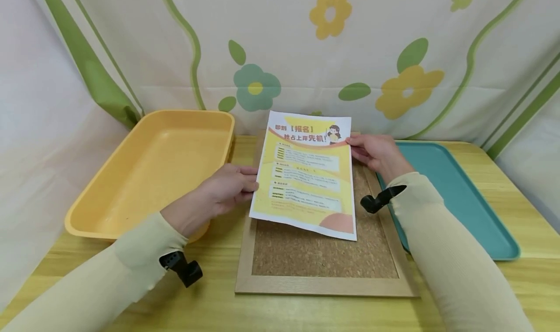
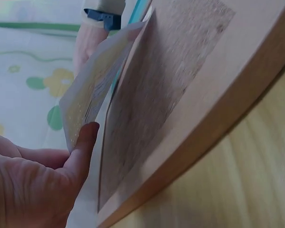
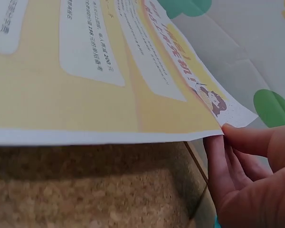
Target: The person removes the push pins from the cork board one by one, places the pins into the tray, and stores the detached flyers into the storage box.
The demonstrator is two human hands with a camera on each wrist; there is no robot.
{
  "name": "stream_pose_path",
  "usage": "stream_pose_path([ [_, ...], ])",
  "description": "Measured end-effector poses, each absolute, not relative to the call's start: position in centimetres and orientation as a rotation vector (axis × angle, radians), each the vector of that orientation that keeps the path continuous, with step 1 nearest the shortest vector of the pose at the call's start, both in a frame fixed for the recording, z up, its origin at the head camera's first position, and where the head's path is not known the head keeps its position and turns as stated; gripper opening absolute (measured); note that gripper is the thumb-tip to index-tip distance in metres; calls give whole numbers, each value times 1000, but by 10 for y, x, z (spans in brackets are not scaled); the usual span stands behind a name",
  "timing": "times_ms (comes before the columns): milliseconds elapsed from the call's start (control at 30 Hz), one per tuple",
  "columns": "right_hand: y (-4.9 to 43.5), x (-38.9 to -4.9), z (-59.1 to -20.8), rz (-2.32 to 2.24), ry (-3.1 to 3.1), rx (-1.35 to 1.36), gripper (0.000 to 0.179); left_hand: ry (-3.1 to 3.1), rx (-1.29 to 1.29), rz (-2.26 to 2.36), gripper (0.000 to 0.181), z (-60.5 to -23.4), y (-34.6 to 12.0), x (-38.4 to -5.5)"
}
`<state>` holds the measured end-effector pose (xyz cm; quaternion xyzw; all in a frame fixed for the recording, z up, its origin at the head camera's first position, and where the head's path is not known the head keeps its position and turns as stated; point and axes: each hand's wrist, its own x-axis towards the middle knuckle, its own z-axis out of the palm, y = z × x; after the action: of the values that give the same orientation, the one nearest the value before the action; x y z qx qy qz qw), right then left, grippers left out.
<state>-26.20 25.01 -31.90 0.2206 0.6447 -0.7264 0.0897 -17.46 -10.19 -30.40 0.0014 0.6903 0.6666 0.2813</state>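
A yellow and white printed flyer (image 1: 306, 176) is held up, tilted, over a wood-framed cork board (image 1: 323, 256) that lies on the table. My left hand (image 1: 229, 186) pinches the flyer's left edge below its middle; in the left wrist view the thumb (image 2: 85, 142) lies on the printed side. At the upper right edge my right hand (image 1: 378, 152) pinches the sheet between thumb and fingers, seen closely as the right hand (image 3: 256, 166) in its wrist view. The flyer's lower edge stands off the cork and casts a shadow. Part of the board is hidden behind the sheet.
A deep yellow tray (image 1: 148, 176) stands to the left of the board. To the right, partly under my right arm, lies a flat teal tray (image 1: 463, 200). A flowered curtain (image 1: 297, 45) hangs behind the wooden table (image 1: 210, 298).
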Motion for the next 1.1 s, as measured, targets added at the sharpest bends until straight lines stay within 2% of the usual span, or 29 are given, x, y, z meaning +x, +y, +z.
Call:
stream_pose_path([
  [100,255,-266,-324,-2222,1767,575,61,1845,12,1792,50,-306,-103,-174],
  [233,255,-270,-323,-2281,1597,536,63,1831,53,1793,54,-304,-113,-176],
  [467,232,-278,-314,-2307,1528,562,59,1823,133,1772,65,-293,-148,-185],
  [833,175,-286,-312,-2396,1492,600,48,1784,135,1752,70,-294,-214,-208],
  [900,163,-286,-312,-2406,1489,597,45,1779,128,1762,65,-296,-227,-211],
  [1033,139,-287,-311,-2418,1488,561,42,1746,108,1812,41,-298,-254,-214],
  [1100,128,-288,-311,-2423,1476,546,41,1732,126,1820,39,-297,-268,-214],
])
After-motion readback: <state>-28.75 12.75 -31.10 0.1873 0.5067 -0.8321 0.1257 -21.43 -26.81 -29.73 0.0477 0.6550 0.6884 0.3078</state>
